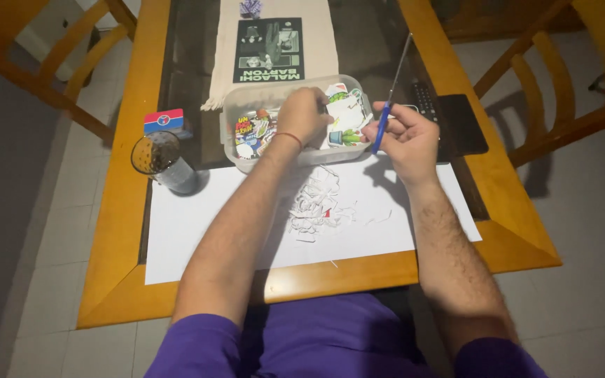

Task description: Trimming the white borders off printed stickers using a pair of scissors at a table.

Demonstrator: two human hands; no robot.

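My left hand (302,115) reaches into a clear plastic tub (236,105) full of colourful cut-out stickers (255,131); its fingers are curled over the cut-outs, and whether it grips one is hidden. My right hand (406,136) is closed around blue-handled scissors (392,87), blades pointing up and away. Below the hands lies a pile of thin white paper trimmings (316,203) on a large white sheet (190,224).
A glass tumbler (159,159) stands at the sheet's left corner, a small red-and-blue card (164,120) behind it. A cloth runner with a dark printed sheet (269,49) lies beyond the tub. A remote and dark pad (449,119) sit right. Wooden chairs (575,84) flank the glass-topped table (127,203).
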